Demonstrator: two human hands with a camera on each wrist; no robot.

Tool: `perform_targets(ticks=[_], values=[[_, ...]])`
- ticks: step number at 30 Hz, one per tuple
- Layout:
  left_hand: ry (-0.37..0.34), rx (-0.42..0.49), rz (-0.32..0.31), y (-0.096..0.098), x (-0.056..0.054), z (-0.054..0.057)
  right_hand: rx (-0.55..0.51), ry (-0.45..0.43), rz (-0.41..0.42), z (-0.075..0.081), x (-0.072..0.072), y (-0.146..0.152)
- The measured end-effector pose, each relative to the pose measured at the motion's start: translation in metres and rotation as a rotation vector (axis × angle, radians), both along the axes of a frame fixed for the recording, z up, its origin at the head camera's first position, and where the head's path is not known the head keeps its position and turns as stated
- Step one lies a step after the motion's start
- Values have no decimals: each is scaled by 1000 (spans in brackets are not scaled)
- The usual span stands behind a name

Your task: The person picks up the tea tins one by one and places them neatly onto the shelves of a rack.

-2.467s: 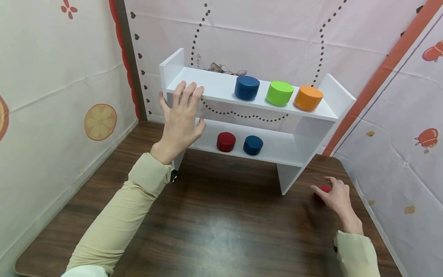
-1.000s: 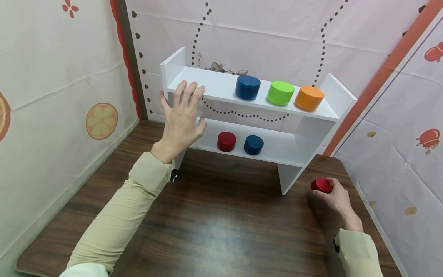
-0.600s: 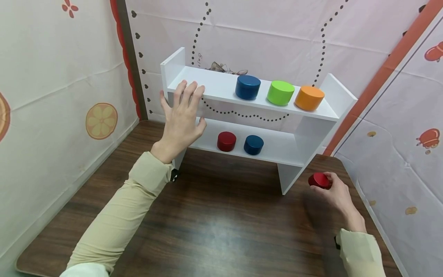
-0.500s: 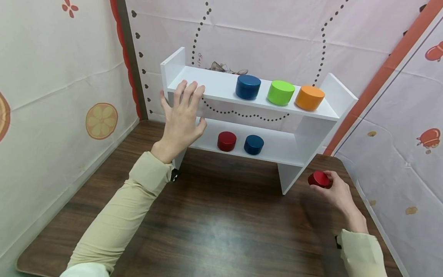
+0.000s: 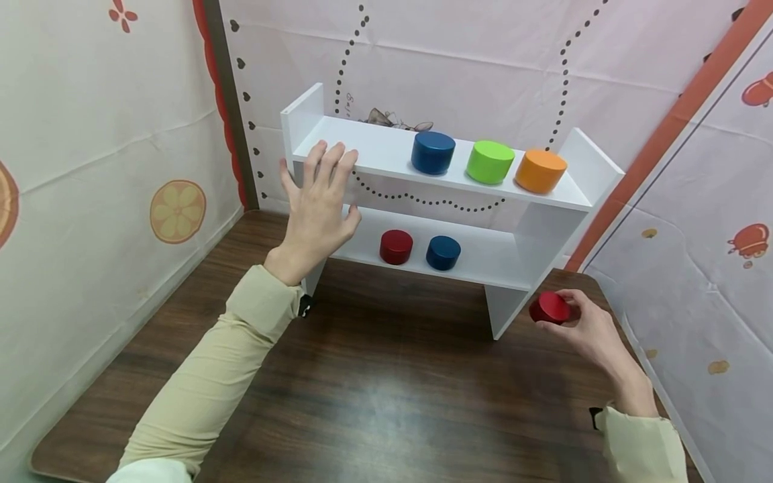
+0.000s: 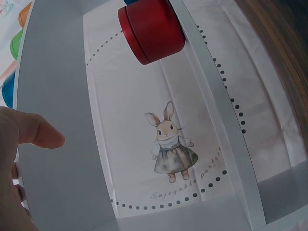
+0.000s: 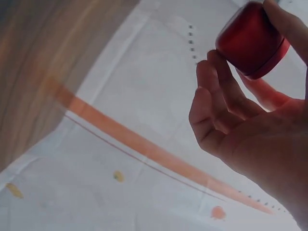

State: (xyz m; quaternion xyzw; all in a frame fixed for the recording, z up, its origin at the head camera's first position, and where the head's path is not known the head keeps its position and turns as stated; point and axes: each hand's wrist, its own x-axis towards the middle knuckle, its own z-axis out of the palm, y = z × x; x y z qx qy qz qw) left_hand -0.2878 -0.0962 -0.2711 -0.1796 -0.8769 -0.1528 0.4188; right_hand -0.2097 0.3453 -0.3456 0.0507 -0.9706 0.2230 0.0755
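My right hand pinches a red round tin between thumb and fingers, right of the white shelf's lower right leg. In the right wrist view the red tin shows a lid seam, with the fingers curled beneath it. My left hand rests with spread fingers at the left end of the top shelf board. Its thumb points away from the board in the left wrist view. On the upper board stand a blue tin, a green tin and an orange tin.
The lower board carries a second red tin and a smaller blue tin. The white shelf stands on a dark wooden table. Printed cloth walls enclose it at left, back and right.
The right hand has closed on the red tin, lifted it off the table and carried it slightly up and left, toward the shelf. The left hand has stayed in place.
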Motion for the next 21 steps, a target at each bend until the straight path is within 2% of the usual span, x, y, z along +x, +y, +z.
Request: perform_targets(ticks=[7, 11, 15, 21], values=[[-4, 0, -1, 0, 1, 0, -2, -32, 66, 21, 10, -16], [-1, -1, 1, 0, 1, 0, -13, -13, 92, 30, 12, -28], [2, -1, -1, 0, 1, 0, -18, 8, 118, 36, 10, -41], [1, 2, -4, 0, 1, 0, -38, -18, 133, 45, 4, -57]])
